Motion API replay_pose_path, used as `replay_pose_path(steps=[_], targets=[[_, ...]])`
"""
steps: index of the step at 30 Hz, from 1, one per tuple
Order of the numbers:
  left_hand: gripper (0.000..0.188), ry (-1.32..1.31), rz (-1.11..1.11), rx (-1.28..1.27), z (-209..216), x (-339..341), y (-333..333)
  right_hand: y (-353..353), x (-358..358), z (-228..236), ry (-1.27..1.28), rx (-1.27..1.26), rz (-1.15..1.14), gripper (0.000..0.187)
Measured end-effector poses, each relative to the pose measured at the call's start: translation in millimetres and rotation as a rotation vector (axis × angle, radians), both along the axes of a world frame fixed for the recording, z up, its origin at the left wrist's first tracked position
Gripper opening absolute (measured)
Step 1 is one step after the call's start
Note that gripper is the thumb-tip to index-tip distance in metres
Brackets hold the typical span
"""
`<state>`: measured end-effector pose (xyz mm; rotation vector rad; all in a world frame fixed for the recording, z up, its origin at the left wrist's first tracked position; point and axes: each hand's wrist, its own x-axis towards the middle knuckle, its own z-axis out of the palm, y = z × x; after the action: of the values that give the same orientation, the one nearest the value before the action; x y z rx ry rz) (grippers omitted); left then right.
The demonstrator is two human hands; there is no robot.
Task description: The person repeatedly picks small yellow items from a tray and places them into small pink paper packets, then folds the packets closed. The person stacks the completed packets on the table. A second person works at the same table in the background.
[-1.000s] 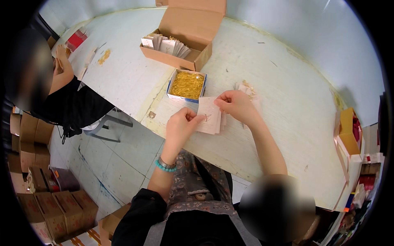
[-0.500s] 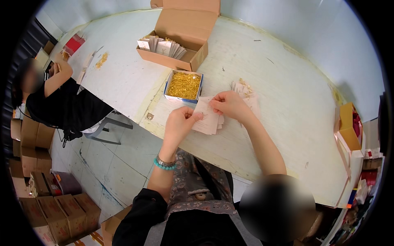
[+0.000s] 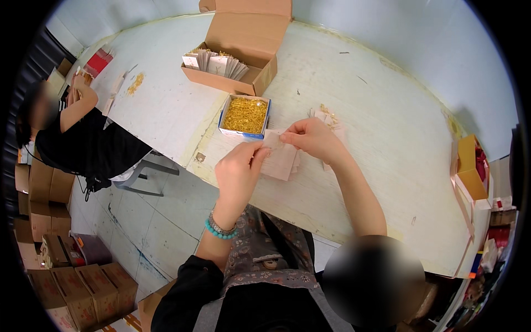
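Note:
A small pale pink card (image 3: 271, 145) is held between both my hands. My left hand (image 3: 237, 169) pinches its left edge between thumb and fingers. At the card's upper right corner, the thumb and index finger of my right hand (image 3: 311, 138) close on it. Beneath lies a stack of similar pink cards (image 3: 283, 169) on the table. Just beyond my left hand stands an open blue-and-white box (image 3: 247, 134) full of small gold pins (image 3: 245, 115). Past my right hand, more cards (image 3: 338, 134) lie in a loose pile with gold pieces at their far end.
Farther back, an open brown cardboard box (image 3: 221, 82) holds rows of cards. On the left a co-worker (image 3: 61, 130) sits at the white table (image 3: 387, 166), near a scatter of gold pieces (image 3: 135, 83). A yellow box (image 3: 471, 169) stands at the right edge. Cartons (image 3: 91, 293) are stacked on the floor.
My left hand has moved slightly left and up, its pinch now at the card's upper left. My right hand has shifted slightly and stays on the card.

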<state>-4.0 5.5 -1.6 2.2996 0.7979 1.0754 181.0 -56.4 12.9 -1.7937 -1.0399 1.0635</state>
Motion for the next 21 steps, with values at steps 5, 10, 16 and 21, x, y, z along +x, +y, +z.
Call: replay_pose_path(steps=[5,10,16,21], targets=[[0.011,-0.014,-0.001,0.034,3.3,-1.1,-1.2,-2.3,-3.1,5.5,-0.013,0.027,-0.018,0.025],[0.01,0.004,-0.024,0.077,7.2,-2.6,-0.9,-4.6,-3.9,5.6,-0.03,0.057,-0.016,0.026],[0.01,-0.025,-0.035,-0.009,6.5,-1.9,-2.1,-5.7,-4.1,9.7,-0.054,0.044,-0.029,0.026],[0.011,-0.059,-0.028,-0.151,-2.0,-1.3,-1.7,-5.4,-5.7,5.5,-0.089,0.071,-0.053,0.026]])
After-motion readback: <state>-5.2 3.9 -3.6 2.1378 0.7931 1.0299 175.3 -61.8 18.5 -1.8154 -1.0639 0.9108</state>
